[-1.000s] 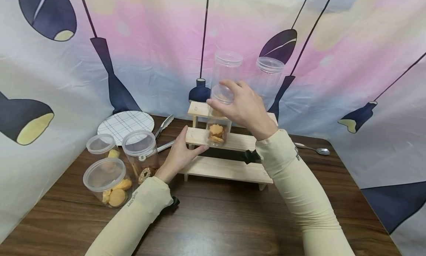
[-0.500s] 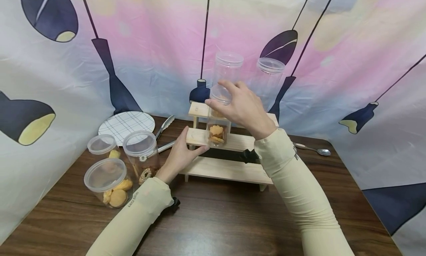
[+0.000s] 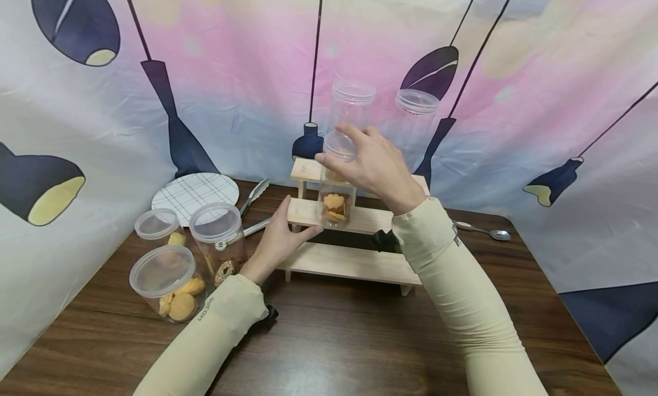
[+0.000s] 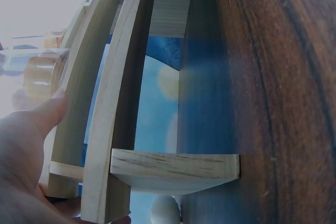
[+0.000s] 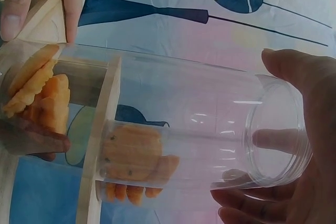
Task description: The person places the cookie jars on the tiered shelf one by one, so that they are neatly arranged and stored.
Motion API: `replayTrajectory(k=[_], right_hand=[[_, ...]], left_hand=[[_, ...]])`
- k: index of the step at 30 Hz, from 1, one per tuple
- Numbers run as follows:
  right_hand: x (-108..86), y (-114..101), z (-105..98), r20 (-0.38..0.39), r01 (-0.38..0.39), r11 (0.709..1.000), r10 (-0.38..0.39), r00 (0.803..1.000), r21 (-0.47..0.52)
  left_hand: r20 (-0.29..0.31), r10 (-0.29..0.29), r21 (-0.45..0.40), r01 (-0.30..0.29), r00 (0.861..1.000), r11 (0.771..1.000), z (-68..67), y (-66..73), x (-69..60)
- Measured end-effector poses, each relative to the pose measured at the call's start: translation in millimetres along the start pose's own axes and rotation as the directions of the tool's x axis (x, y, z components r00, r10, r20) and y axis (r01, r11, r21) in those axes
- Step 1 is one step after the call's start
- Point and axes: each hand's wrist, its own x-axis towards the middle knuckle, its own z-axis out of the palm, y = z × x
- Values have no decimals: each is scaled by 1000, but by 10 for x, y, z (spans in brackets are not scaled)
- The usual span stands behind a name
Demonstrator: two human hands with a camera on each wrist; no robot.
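A tall clear jar (image 3: 335, 207) with biscuits at its bottom stands on the middle tier of a three-tier wooden shelf (image 3: 354, 262). My right hand (image 3: 377, 167) grips it around the clear lid (image 3: 339, 146), thumb on one side and fingers on the other. In the right wrist view the jar (image 5: 199, 77) is upright against the shelf and the fingers curl about its top. My left hand (image 3: 280, 239) holds the left end of the middle tier, its thumb near the jar's base. In the left wrist view, fingertips show below the wooden board (image 4: 79, 98).
Two more tall clear jars (image 3: 352, 102) stand on the top tier behind. At left are several lidded jars (image 3: 163, 270) of baked goods, a checked plate (image 3: 195, 193) and metal tongs (image 3: 254, 196). A spoon (image 3: 498, 235) lies at right. Patterned cloth surrounds the table (image 3: 329, 339).
The right hand and the jar have shifted very slightly left along the middle tier. The left hand keeps its place on the shelf's end.
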Motion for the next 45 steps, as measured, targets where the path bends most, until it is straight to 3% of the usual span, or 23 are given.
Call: replayTrajectory(k=[17,25,30,34,45], right_hand=[[-54,21,-66,-18,0,1000,1,1000,19],[-227,134,-176,-109,25,999,-22,994,26],[-402,312,-195,-249,47,994,-20,968,102],[-567,512,-156,-333,19,982,44,942,186],[-889,1117,206,-355,-141,944,247,901,299]], left_hand=[[9,-6,11,6,1000,1000,-2,44,17],[-5,4,17,-4,1000,1000,-13,48,24],[3,7,11,-7,1000,1000,-2,51,23],[6,2,15,-2,1000,1000,-3,46,17],[5,-17,17,17,1000,1000,-10,13,11]])
